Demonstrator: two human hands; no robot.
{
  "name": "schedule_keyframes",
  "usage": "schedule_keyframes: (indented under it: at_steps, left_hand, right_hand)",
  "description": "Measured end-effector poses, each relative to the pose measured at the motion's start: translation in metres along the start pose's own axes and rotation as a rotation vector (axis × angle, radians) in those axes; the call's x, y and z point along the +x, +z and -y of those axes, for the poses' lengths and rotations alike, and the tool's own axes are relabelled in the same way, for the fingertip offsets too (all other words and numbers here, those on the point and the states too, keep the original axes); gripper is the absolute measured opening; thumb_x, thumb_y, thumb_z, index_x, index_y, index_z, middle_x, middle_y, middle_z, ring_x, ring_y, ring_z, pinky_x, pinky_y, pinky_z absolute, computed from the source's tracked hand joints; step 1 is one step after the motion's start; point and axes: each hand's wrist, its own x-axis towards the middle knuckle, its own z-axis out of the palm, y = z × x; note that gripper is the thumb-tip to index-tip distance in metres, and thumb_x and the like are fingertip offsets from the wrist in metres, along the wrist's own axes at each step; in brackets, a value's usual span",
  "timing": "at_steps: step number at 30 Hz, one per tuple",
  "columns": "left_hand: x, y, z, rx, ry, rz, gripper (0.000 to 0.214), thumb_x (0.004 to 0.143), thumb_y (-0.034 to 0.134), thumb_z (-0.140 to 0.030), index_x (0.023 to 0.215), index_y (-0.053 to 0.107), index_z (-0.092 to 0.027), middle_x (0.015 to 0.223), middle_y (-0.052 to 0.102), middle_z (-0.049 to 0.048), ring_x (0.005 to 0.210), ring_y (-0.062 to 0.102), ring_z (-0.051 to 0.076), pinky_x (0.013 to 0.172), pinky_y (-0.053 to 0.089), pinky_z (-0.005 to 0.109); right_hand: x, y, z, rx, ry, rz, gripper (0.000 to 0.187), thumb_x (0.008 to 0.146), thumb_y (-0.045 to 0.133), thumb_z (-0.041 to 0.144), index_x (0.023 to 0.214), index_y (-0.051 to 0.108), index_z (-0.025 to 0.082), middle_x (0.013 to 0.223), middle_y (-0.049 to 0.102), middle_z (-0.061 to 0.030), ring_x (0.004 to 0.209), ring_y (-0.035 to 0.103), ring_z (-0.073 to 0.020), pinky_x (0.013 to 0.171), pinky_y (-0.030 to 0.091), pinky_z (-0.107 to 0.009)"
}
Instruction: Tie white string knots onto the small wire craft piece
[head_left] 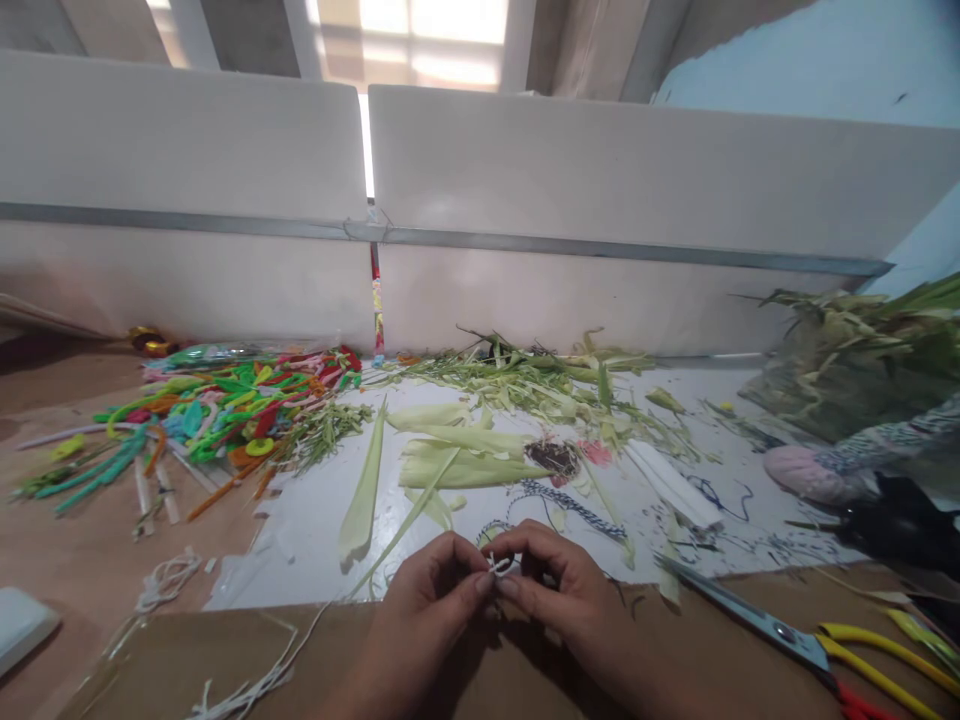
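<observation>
My left hand (426,600) and my right hand (559,592) meet at the near middle of the table, fingertips pinched together on a small piece of white string (496,566). Each hand's fingers are closed around the string. A blue-and-white twisted cord (571,506) lies just beyond my right hand. Pale green leaf strips (459,452) lie on the white sheet (307,525) past my fingers. Brown cardboard (225,660) lies under my wrists.
A heap of coloured plastic strips (217,410) sits at the left. Loose white string (166,578) lies near left. Yellow-and-red handled scissors (795,640) rest at the near right. Green trimmings (547,385) line the white partition (600,200). Another person's sleeve (862,455) enters at right beside a leaf pile (862,350).
</observation>
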Motion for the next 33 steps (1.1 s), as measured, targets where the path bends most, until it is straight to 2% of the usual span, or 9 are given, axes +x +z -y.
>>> schedule_keyframes:
  at_steps: [6,10,15,19,22,24,27,30,33]
  left_hand:
    - [0.0,0.002,0.002,-0.003,-0.028,-0.026,0.028,0.068,0.082,-0.034,0.072,0.061,-0.017,0.06,0.063,0.0019,0.056,0.062,0.017,0.059,0.049,0.029]
    - [0.001,0.002,0.003,0.011,-0.032,-0.056,0.025,0.069,0.081,-0.032,0.072,0.06,-0.017,0.058,0.062,0.0012,0.053,0.06,0.016,0.057,0.049,0.028]
    - [0.003,0.0,0.003,-0.019,-0.01,-0.089,0.026,0.068,0.081,-0.032,0.072,0.06,-0.017,0.061,0.061,-0.0007,0.051,0.058,0.013,0.053,0.049,0.026]
    - [0.005,-0.003,0.004,0.028,0.008,-0.108,0.022,0.071,0.078,-0.03,0.073,0.06,-0.018,0.061,0.062,-0.0001,0.054,0.058,0.014,0.055,0.051,0.027]
    - [0.006,-0.004,0.003,0.044,0.015,-0.133,0.021,0.07,0.076,-0.03,0.074,0.059,-0.018,0.06,0.061,-0.0001,0.056,0.059,0.015,0.055,0.052,0.027]
    - [0.006,-0.004,0.003,0.044,0.014,-0.153,0.023,0.07,0.076,-0.031,0.074,0.058,-0.018,0.06,0.061,-0.0002,0.055,0.06,0.016,0.055,0.053,0.028]
    - [0.007,-0.005,0.003,0.046,0.005,-0.152,0.026,0.069,0.076,-0.034,0.074,0.056,-0.019,0.056,0.06,-0.0002,0.051,0.058,0.015,0.053,0.051,0.028]
    - [0.008,-0.004,0.003,0.046,0.007,-0.15,0.027,0.069,0.077,-0.035,0.074,0.056,-0.019,0.057,0.061,0.0009,0.051,0.057,0.015,0.051,0.05,0.027]
    - [0.007,-0.003,0.002,0.051,0.013,-0.154,0.027,0.069,0.078,-0.035,0.075,0.058,-0.018,0.063,0.063,0.0019,0.054,0.057,0.015,0.052,0.052,0.028]
  right_hand:
    - [-0.002,0.001,0.007,0.02,0.014,-0.043,0.01,0.083,0.074,0.031,0.084,0.075,0.022,0.081,0.066,-0.0013,0.077,0.058,-0.0188,0.071,0.042,-0.029]
    - [-0.002,0.002,0.007,0.071,0.062,-0.061,0.013,0.08,0.074,0.031,0.077,0.068,0.02,0.074,0.062,-0.0006,0.071,0.054,-0.0177,0.066,0.039,-0.029]
    - [0.0,0.002,0.0,0.361,0.107,-0.004,0.015,0.084,0.074,0.032,0.085,0.065,0.019,0.076,0.062,-0.0005,0.07,0.055,-0.0156,0.063,0.04,-0.026]
    - [0.003,0.001,0.0,0.648,0.106,0.02,0.016,0.086,0.072,0.031,0.09,0.063,0.019,0.087,0.067,-0.0001,0.05,0.045,-0.0061,0.056,0.038,-0.022]
    - [0.005,-0.001,0.004,0.768,0.147,0.042,0.019,0.088,0.071,0.034,0.089,0.058,0.02,0.075,0.065,0.0017,0.049,0.049,-0.008,0.056,0.041,-0.022]
    - [0.007,-0.003,0.007,0.796,0.162,0.026,0.022,0.087,0.073,0.034,0.088,0.056,0.021,0.061,0.053,0.006,0.049,0.047,-0.0088,0.052,0.038,-0.019]
    - [0.01,-0.006,0.011,0.791,0.17,-0.068,0.029,0.08,0.081,0.034,0.088,0.056,0.021,0.058,0.041,0.0094,0.047,0.034,-0.0067,0.047,0.029,-0.017]
    - [0.011,-0.007,0.014,0.728,0.177,-0.162,0.036,0.075,0.086,0.036,0.087,0.055,0.021,0.062,0.04,0.0087,0.05,0.03,-0.0073,0.047,0.028,-0.018]
    - [0.008,-0.007,0.011,0.588,0.122,-0.136,0.036,0.076,0.085,0.042,0.091,0.059,0.022,0.066,0.041,0.0073,0.055,0.033,-0.0094,0.052,0.03,-0.02]
